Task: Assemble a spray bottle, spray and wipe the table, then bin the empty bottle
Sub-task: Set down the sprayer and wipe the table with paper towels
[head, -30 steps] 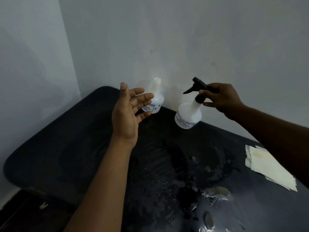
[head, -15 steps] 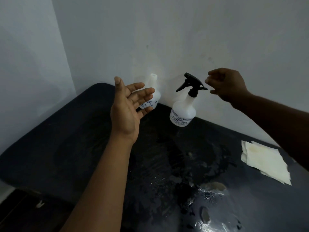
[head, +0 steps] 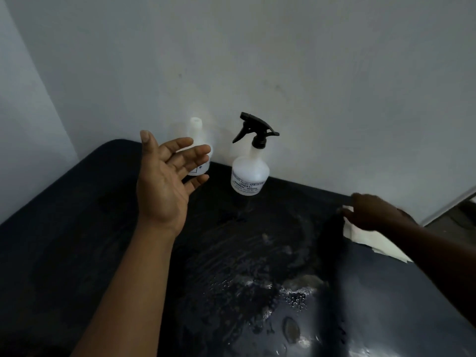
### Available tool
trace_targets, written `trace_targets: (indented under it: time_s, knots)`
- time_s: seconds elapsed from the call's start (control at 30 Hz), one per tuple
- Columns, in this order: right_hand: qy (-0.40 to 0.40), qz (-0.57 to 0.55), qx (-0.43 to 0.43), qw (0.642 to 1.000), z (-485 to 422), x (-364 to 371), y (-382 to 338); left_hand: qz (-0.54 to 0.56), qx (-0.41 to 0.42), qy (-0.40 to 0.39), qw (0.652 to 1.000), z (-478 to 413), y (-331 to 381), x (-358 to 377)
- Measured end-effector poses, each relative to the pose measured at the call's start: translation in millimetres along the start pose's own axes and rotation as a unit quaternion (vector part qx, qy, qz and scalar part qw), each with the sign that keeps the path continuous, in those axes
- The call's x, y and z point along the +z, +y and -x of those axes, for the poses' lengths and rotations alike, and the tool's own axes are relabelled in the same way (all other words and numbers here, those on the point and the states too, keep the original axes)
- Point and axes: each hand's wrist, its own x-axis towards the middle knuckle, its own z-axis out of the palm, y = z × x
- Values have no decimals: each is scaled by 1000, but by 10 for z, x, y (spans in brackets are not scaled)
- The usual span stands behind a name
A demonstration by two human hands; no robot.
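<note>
Water droplets [head: 291,292] are seen pooled on the near part of a dark table [head: 77,228]. Above it, the left hand [head: 164,181] is held raised with fingers spread and nothing in it. The right hand [head: 371,211], blurred, is laid on a pale cloth [head: 373,240]; its grip cannot be told. Against the wall, an assembled spray bottle [head: 249,173] is stood upright beside an uncapped bottle [head: 196,140].

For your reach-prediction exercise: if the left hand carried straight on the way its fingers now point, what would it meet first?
Probably the capless bottle. The left hand is open, its fingers pointing right and away, overlapping that bottle in the picture. Depth is unclear, so it may pass in front toward the spray bottle.
</note>
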Motion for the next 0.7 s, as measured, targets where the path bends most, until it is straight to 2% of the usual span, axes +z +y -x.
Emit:
trace_targets:
  time_s: [0.07,0.17,0.33,0.53,0.7]
  knots:
    - [26,-40,40,998,29,254,140,-12,4,0,1000,-3,-29,21]
    - [25,-118,97,988,64,501,186,-25,7,3,1000,-32,-53,11]
    - [28,-140,96,985,9,500,226,-43,6,8,999,-60,-57,19]
    - [129,-207,112,963,68,485,203,-37,-1,3,999,-38,-93,77]
    - [184,-225,142,946,174,477,310,-16,-16,-18,1000,-6,-218,227]
